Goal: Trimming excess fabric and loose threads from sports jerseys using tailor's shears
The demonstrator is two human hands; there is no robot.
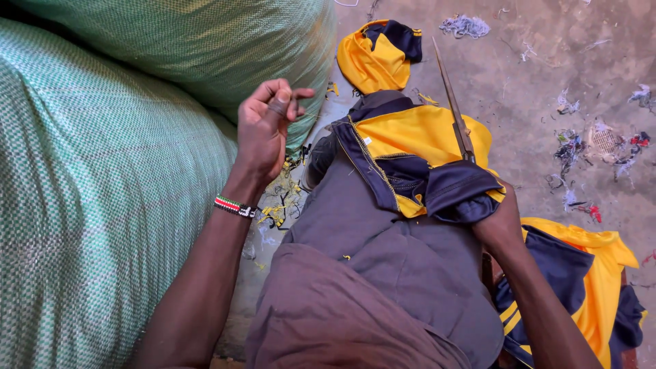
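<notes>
Scissors (456,109) are gripped with yellow-navy cloth (417,157) by the right hand (502,219) on the lap, left hand (266,123) pinched empty, so fabric could be snagged.

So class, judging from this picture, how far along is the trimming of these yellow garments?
Done: thread scraps litter the floor, and one garment lies ahead. In hand: a garment on the lap; the right hand holds scissors, the left hand pinches something tiny. Left: another garment beside the right arm.
</notes>
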